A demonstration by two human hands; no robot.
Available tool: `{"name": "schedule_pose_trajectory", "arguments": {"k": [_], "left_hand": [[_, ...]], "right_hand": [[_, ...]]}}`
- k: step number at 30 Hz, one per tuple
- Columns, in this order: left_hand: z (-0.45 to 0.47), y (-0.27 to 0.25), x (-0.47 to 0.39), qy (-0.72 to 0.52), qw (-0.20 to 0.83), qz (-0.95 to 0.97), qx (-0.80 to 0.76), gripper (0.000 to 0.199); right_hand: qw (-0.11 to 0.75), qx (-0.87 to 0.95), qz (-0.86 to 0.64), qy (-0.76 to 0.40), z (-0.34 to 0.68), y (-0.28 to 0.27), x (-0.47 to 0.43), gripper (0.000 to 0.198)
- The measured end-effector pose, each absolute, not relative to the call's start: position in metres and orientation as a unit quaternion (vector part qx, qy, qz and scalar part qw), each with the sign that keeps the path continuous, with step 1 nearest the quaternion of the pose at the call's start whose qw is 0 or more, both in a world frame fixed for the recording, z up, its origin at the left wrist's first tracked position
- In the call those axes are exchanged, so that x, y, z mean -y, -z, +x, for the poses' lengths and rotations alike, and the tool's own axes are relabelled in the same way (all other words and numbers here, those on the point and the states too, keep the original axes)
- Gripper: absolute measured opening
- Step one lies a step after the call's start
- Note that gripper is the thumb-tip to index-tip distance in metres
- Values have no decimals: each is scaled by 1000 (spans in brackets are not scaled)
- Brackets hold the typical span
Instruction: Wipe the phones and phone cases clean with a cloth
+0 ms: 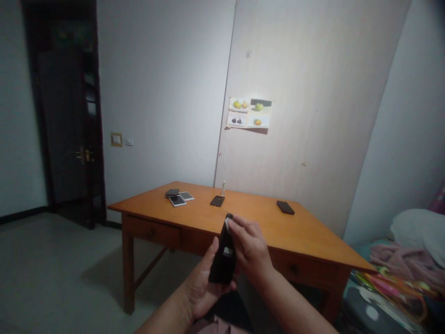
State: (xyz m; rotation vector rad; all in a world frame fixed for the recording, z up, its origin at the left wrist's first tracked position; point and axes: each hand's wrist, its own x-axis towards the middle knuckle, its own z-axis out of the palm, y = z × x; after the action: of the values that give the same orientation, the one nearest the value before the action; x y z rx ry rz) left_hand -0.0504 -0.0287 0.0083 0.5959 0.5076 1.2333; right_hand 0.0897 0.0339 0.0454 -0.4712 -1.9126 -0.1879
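Observation:
My left hand [201, 283] is wrapped around a black smartphone [221, 266], holding it tilted up in front of me near the table's front edge. Light glints off its dark face. My right hand [251, 243] is closed at the phone's upper end, its fingers pressing a small white wipe [227, 223] against it. Most of the wipe is hidden by the fingers, so whether it is cloth or tissue cannot be made out. Farther off, another black phone [217, 201] lies flat, with a small clear bottle [223, 188] standing just behind it.
The orange-brown wooden table [250, 218] has drawers. A white-framed phone [177, 200], a white tablet-like device [187, 196] and dark flat items [172, 192] lie at left. A dark flat case [285, 207] rests at right. Bedding [410, 264] is piled beyond the right edge.

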Motion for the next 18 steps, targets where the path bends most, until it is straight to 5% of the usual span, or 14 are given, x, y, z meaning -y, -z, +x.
{"name": "schedule_pose_trajectory", "arguments": {"k": [10,18], "left_hand": [[-55,-22,30,-537,803,189,-176,60],[-55,-20,26,-580,770,207,-168,51]], "right_hand": [[521,845,-118,16,75,-15,7,42],[515,829,-215,20,89,-35,-20,29]]}}
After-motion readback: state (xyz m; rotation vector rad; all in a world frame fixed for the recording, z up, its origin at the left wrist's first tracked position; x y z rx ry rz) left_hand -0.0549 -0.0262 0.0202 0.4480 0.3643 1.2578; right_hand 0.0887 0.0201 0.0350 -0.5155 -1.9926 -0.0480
